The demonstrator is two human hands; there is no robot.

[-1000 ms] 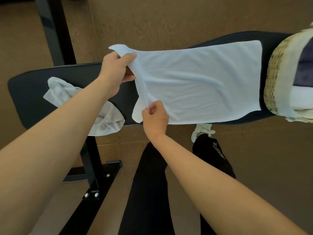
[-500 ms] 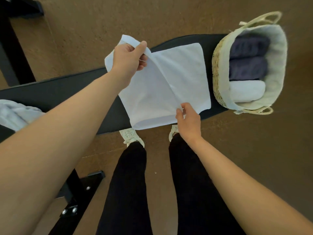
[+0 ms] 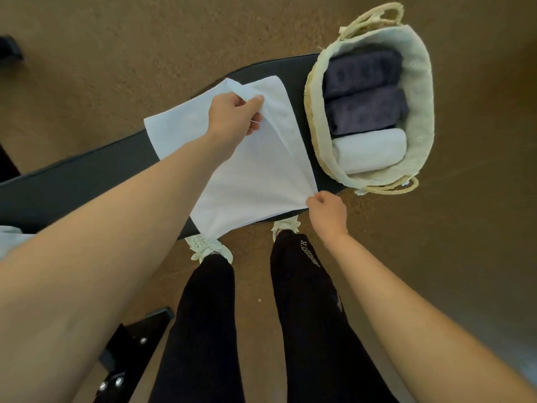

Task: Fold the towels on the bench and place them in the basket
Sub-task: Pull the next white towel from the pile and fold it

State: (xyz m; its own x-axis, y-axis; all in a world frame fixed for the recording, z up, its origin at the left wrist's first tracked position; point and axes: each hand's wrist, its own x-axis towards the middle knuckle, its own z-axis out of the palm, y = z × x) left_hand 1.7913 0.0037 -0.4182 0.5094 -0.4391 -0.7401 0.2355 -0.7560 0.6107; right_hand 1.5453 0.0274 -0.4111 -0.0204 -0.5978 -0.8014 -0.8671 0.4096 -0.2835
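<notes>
A white towel lies folded over on the black bench, just left of the basket. My left hand pinches the far corner of its upper layer. My right hand pinches the near right corner at the bench's front edge. The woven basket with a pale lining stands on the bench's right end. It holds two rolled dark towels and one rolled white towel. A corner of another pale towel shows at the far left edge, mostly hidden by my left arm.
Brown carpet surrounds the bench. The bench's black metal foot with bolts sits low left. My legs in black trousers and pale shoes stand close against the bench's front edge.
Both hands carried the towel's left edge rightward over itself, so it now lies doubled. The view shifted right, bringing the whole basket into sight.
</notes>
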